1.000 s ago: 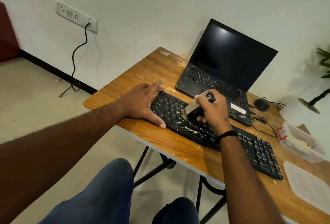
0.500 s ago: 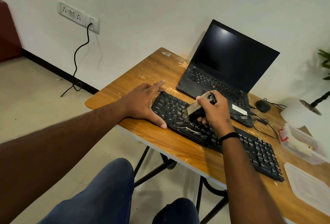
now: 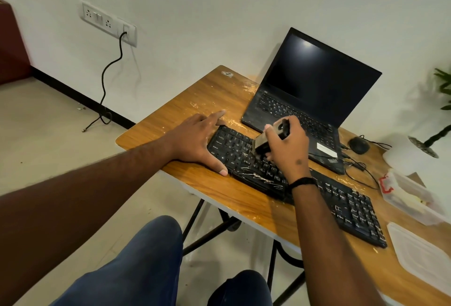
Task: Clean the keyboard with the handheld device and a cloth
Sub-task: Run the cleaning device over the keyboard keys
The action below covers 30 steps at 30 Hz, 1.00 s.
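Head view: the black keyboard (image 3: pixel 300 183) lies slantwise on the wooden counter (image 3: pixel 195 100), in front of an open laptop (image 3: pixel 310 100). The left hand (image 3: pixel 197 142) rests flat, fingers straight, on the keyboard's left end. The right hand (image 3: pixel 288 147) grips the handheld device (image 3: pixel 266 139), held against the keys left of the middle.

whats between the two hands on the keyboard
In the head view, only a stretch of black keys of the keyboard lies between the left hand, resting on its left end, and the right hand, which grips the handheld device.
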Tool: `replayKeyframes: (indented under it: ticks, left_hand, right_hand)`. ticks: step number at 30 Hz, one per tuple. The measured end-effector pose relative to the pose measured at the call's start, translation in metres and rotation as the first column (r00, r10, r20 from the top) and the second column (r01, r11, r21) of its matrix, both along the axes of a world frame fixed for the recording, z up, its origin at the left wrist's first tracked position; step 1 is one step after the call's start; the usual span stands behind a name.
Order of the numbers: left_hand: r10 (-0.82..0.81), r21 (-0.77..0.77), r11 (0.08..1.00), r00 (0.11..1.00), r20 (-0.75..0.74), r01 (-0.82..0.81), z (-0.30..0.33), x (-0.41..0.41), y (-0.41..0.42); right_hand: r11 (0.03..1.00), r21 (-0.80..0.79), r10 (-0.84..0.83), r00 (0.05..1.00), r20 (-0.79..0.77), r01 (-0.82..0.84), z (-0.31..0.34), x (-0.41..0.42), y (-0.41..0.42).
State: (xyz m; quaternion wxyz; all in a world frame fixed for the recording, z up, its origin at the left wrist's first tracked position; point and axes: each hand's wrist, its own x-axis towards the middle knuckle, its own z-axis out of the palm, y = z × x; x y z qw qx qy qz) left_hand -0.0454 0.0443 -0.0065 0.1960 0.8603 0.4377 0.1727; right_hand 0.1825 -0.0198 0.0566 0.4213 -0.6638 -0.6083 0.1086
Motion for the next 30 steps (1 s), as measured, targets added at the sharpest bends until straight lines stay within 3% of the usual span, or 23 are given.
replayKeyframes:
  ticks: [4,9,13,18,22,27,30]
  left_hand:
    - [0.004,-0.012,1.000,1.000,0.004,-0.004,0.002,0.000,-0.001]
    - [-0.014,0.000,1.000,1.000,0.010,0.014,0.003,0.000,-0.003]
    - [-0.006,-0.003,1.000,1.000,0.005,0.006,0.003,0.000,-0.003]
    - [-0.014,0.011,1.000,1.000,0.007,0.014,0.003,0.000,-0.003]
    - [-0.011,0.011,1.000,1.000,0.009,0.011,0.003,0.000,-0.003]
    - [-0.013,0.006,1.000,1.000,0.011,0.013,0.005,0.000,-0.004]
    - [-0.010,-0.001,1.000,1.000,0.007,0.010,0.004,0.000,-0.004]
  right_hand:
    - [0.987,-0.112,0.117,0.993,-0.007,-0.117,0.003,-0.002,0.000]
    - [1.000,-0.007,0.025,0.999,0.044,-0.025,-0.002,-0.007,0.001]
    - [0.984,-0.090,0.156,0.988,0.000,-0.155,0.004,-0.010,-0.003]
    - [0.998,0.057,0.037,0.995,0.092,-0.042,-0.003,-0.018,0.002]
    - [0.979,-0.045,0.205,0.974,0.098,-0.201,0.002,-0.019,0.003]
    - [0.998,0.010,0.061,0.997,0.040,-0.061,-0.001,-0.021,0.004]
    - [0.982,-0.062,0.178,0.984,0.012,-0.177,0.002,-0.021,-0.001]
